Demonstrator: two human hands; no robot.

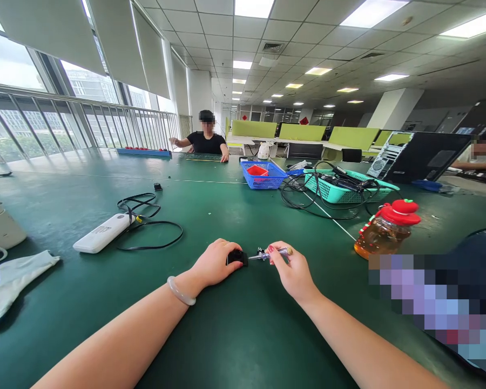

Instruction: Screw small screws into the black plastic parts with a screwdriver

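On the green tabletop (243, 335), my left hand (216, 262) is closed around a small black object (238, 257), with thumb and fingers on its sides. My right hand (294, 270) pinches a screwdriver with a clear handle (284, 252). Its thin shaft points left, and the tip is at the right side of the black object; whether it touches is too small to tell. Just behind the shaft lies a tiny dark item (261, 250), partly beside my right fingertips.
Left: a white power bank (104, 233) with black cable, and a cloth (18, 283). Right: a red-lidded bottle (389, 229). Farther back: a blue basket (263, 181), a teal basket (336, 193) of cables, a computer case (425, 156) and a seated person (206, 141).
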